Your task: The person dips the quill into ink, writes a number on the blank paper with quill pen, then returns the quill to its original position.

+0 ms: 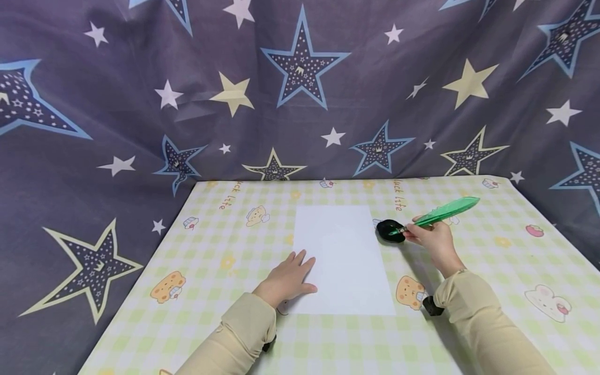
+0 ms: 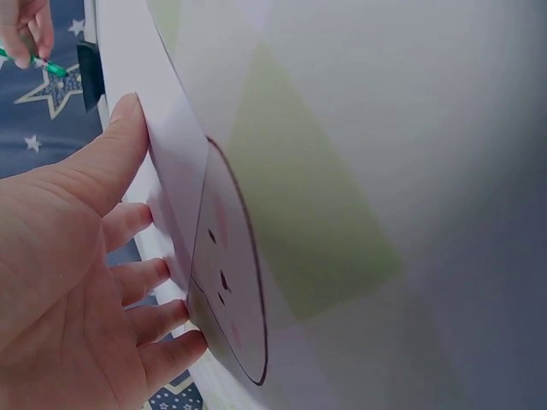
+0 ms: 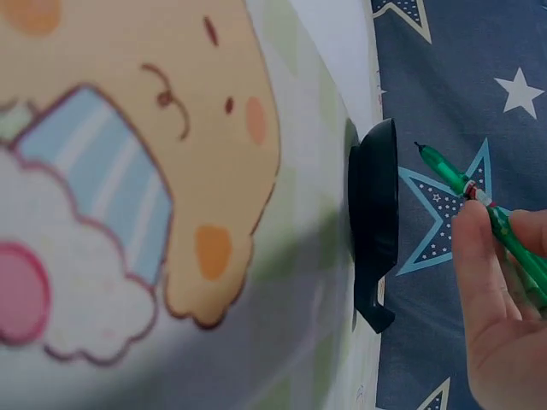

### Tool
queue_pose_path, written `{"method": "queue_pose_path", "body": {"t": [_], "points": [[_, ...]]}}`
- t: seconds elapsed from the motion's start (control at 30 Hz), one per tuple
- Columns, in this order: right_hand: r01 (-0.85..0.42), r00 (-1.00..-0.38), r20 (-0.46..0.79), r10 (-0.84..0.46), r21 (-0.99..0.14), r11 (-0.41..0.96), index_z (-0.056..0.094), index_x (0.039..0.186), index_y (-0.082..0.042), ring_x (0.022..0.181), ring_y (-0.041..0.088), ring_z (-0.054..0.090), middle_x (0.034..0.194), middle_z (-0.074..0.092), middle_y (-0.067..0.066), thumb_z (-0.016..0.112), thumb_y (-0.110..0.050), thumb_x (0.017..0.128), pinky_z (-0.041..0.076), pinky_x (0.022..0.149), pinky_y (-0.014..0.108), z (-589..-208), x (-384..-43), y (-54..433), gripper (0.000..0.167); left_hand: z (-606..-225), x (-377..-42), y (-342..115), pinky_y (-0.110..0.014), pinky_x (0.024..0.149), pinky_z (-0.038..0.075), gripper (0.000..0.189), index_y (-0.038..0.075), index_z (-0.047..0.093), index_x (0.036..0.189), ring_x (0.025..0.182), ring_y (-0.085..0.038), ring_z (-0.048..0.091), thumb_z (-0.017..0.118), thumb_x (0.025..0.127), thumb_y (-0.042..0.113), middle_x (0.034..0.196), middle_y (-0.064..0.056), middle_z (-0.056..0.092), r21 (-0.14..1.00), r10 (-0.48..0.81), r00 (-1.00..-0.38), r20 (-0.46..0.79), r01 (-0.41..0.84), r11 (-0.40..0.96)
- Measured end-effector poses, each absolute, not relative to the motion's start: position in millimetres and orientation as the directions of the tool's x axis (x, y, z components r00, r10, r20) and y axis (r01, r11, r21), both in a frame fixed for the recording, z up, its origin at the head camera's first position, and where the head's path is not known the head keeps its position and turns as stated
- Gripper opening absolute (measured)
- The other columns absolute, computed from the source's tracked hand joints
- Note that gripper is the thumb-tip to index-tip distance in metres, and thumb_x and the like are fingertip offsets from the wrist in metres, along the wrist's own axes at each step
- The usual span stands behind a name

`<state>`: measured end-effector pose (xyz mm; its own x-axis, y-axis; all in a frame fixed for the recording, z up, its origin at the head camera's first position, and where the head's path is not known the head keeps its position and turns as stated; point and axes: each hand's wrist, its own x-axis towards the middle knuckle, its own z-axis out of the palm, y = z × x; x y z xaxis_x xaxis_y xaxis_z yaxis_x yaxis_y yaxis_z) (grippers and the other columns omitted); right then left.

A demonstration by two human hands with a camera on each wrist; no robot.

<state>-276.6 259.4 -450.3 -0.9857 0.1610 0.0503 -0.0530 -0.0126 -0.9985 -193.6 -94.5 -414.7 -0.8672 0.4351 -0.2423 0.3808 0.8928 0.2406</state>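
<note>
A white sheet of paper [image 1: 344, 260] lies on the checked tablecloth in front of the person. The left hand [image 1: 287, 278], fingers spread, rests at its lower left edge; the left wrist view shows thumb and fingertips along the paper's border. Between thumb and fingers, the right hand [image 1: 436, 244] pinches a green feather pen [image 1: 447, 210], its plume slanting up to the right. In the right wrist view the dark tip of the pen [image 3: 440, 166] is raised above a small black dish [image 3: 376, 196] with a short handle. This dish [image 1: 386, 227] sits beside the paper's right edge.
The tablecloth [image 1: 225, 312] has pale green checks and cartoon prints. Behind the table hangs a dark curtain [image 1: 197, 57] with stars. A small black device [image 1: 432, 306] is at the right sleeve's cuff, close over the table.
</note>
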Motion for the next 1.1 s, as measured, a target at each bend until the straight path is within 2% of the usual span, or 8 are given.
{"method": "queue_pose_path", "body": {"t": [0.13, 0.27, 0.4, 0.57, 0.83, 1.1], "points": [[-0.022, -0.985, 0.039, 0.169, -0.995, 0.100, 0.044, 0.118, 0.015, 0.070, 0.014, 0.066, 0.082, 0.065, 0.008, 0.063, -0.006, 0.086, 0.054, 0.070, 0.028, -424.6, -259.5, 246.4, 0.043, -414.0, -194.1, -93.9, -0.045, 0.106, 0.023, 0.071, 0.009, 0.034, 0.143, 0.135, -0.037, 0.017, 0.058, 0.087, 0.044, 0.148, -0.016, 0.022, 0.243, 0.432, -0.867, -0.250, 0.375, 0.895], [-0.024, -0.982, 0.072, 0.176, -0.966, 0.259, 0.045, 0.116, 0.016, 0.069, 0.010, 0.065, 0.089, 0.064, 0.021, 0.058, -0.002, 0.088, 0.054, 0.070, 0.027, -406.6, -247.5, 235.7, 0.035, -414.3, -194.3, -93.7, -0.045, 0.106, 0.023, 0.071, 0.009, 0.033, 0.143, 0.135, -0.036, 0.016, 0.058, 0.087, 0.044, 0.149, -0.016, 0.022, 0.237, 0.430, -0.866, -0.254, 0.375, 0.896], [-0.005, -0.979, 0.078, 0.188, -0.931, 0.364, 0.047, 0.117, 0.015, 0.069, 0.007, 0.063, 0.098, 0.062, 0.028, 0.057, -0.001, 0.089, 0.053, 0.070, 0.026, -404.7, -245.7, 234.2, 0.033, -414.7, -194.0, -93.8, -0.045, 0.106, 0.024, 0.071, 0.009, 0.034, 0.143, 0.135, -0.036, 0.017, 0.058, 0.087, 0.044, 0.148, -0.016, 0.023, 0.230, 0.431, -0.867, -0.251, 0.379, 0.896], [-0.021, -0.975, 0.121, 0.186, -0.884, 0.467, 0.052, 0.114, 0.013, 0.066, 0.004, 0.061, 0.096, 0.063, 0.027, 0.056, -0.003, 0.088, 0.054, 0.067, 0.025, -408.0, -248.8, 235.2, 0.030, -414.8, -193.9, -93.8, -0.045, 0.106, 0.023, 0.071, 0.009, 0.034, 0.143, 0.135, -0.036, 0.017, 0.058, 0.086, 0.044, 0.148, -0.016, 0.022, 0.237, 0.428, -0.867, -0.254, 0.373, 0.897], [-0.046, -0.972, 0.164, 0.171, -0.838, 0.543, 0.055, 0.110, 0.012, 0.065, 0.010, 0.063, 0.088, 0.066, 0.023, 0.058, -0.004, 0.088, 0.053, 0.062, 0.020, -406.0, -249.3, 234.1, 0.027, -415.6, -194.3, -94.1, -0.045, 0.106, 0.023, 0.071, 0.009, 0.034, 0.143, 0.135, -0.036, 0.016, 0.059, 0.086, 0.044, 0.149, -0.016, 0.022, 0.240, 0.426, -0.868, -0.257, 0.369, 0.898], [-0.041, -0.974, 0.158, 0.160, -0.825, 0.563, 0.056, 0.110, 0.011, 0.067, 0.012, 0.064, 0.087, 0.066, 0.022, 0.057, -0.007, 0.089, 0.052, 0.061, 0.020, -402.3, -247.5, 235.5, 0.028, -414.8, -193.8, -93.8, -0.045, 0.106, 0.023, 0.071, 0.009, 0.034, 0.143, 0.135, -0.036, 0.017, 0.059, 0.086, 0.044, 0.149, -0.016, 0.022, 0.244, 0.424, -0.868, -0.259, 0.366, 0.898]]}}
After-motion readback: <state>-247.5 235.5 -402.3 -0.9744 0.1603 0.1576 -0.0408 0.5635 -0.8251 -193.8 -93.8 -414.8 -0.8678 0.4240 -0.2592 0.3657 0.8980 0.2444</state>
